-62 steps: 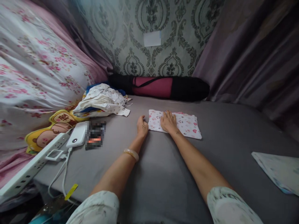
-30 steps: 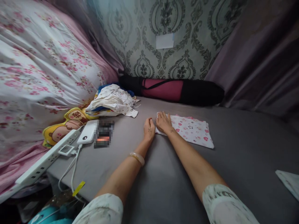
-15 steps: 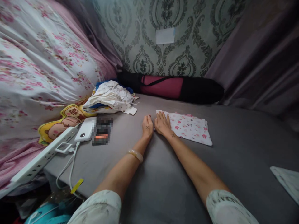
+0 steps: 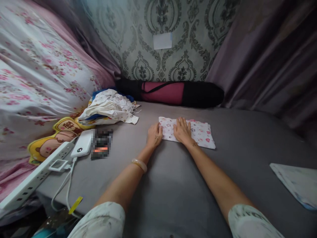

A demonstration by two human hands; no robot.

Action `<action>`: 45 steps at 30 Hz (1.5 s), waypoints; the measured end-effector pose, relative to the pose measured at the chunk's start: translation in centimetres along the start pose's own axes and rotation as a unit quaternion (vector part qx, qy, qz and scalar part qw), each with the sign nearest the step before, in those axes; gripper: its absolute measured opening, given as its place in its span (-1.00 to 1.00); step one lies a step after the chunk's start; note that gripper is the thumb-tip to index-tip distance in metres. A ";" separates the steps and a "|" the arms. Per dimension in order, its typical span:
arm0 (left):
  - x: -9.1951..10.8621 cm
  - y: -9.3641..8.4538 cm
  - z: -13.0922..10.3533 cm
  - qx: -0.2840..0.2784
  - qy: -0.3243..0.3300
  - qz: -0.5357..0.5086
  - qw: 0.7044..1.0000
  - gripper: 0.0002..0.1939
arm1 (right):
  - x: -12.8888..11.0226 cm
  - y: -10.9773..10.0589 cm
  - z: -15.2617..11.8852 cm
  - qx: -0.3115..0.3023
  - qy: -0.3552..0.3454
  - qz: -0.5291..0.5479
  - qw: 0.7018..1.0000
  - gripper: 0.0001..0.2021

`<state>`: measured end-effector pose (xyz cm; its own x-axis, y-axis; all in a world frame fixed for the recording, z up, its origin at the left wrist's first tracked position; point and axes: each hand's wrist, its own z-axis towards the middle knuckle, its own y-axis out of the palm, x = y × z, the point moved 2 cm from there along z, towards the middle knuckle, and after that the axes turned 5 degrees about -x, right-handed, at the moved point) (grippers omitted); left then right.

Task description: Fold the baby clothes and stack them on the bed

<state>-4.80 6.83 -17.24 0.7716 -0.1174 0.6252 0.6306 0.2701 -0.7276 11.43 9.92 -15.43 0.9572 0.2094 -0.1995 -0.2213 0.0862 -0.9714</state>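
Observation:
A flat, folded white cloth (image 4: 201, 134) printed with pink hearts and small figures lies on the grey sheet. My right hand (image 4: 182, 131) rests palm down on its middle, fingers spread forward. Against the cloth's left edge sits my left hand (image 4: 155, 135), turned partly on its side with the fingers stretched forward; its fingertips are partly hidden. A pale bangle (image 4: 139, 165) circles my left wrist.
Crumpled clothes (image 4: 111, 107) are heaped at the back left, near a yellow cushion (image 4: 49, 145). A power bank (image 4: 83, 143), a blurred dark object (image 4: 101, 144) and a power strip (image 4: 37, 177) lie left. A long black-and-maroon bag (image 4: 163, 93) lines the wall; another folded cloth (image 4: 294, 180) lies right.
My right hand has slid rightward from the cloth's left end to its middle. The left hand has come up against the left edge. The view has shifted slightly to the right.

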 end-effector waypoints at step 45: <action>5.3 2.0 12.4 -0.384 0.073 0.302 0.870 -0.63 | 16.8 -4.1 3.2 -0.167 0.058 -0.034 0.984 -0.66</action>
<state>-0.43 18.64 -11.89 0.9482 -0.3114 0.0623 -0.0663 -0.3862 -0.9200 27.81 16.20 -14.34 0.9868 0.1010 -0.1262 -0.0999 -0.2332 -0.9673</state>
